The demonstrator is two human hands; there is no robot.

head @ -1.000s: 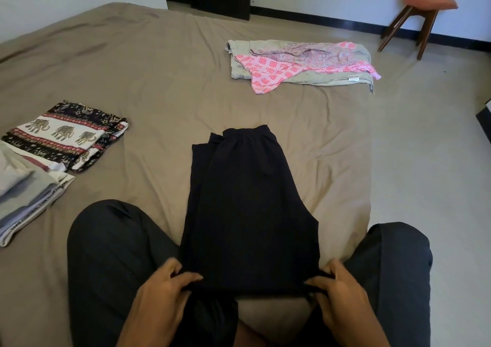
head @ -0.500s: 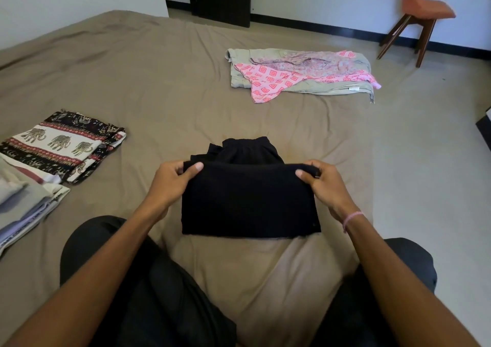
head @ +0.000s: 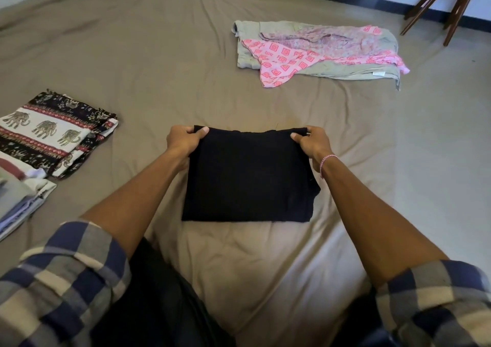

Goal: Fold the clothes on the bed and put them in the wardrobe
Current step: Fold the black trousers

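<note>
A black garment [head: 249, 176] lies folded into a flat rectangle on the brown bed [head: 148, 62] in front of me. My left hand [head: 183, 141] pinches its far left corner, thumb on top. At the far right corner my right hand [head: 312, 142] pinches the fabric the same way; a pink string bracelet circles that wrist. The folded top layer covers the waistband. A pile of unfolded clothes [head: 318, 52], pink patterned pieces on a grey-green one, lies further back on the right.
At the left edge sits a folded elephant-print cloth [head: 53, 131] beside a stack of folded grey and white clothes [head: 18, 200]. A wooden chair [head: 449, 6] stands on the floor at the back right. The wardrobe is not in view.
Both hands carried the garment's near hem away from me and over the waistband, folding it in half. The hands now sit at the far edge of the fold.
</note>
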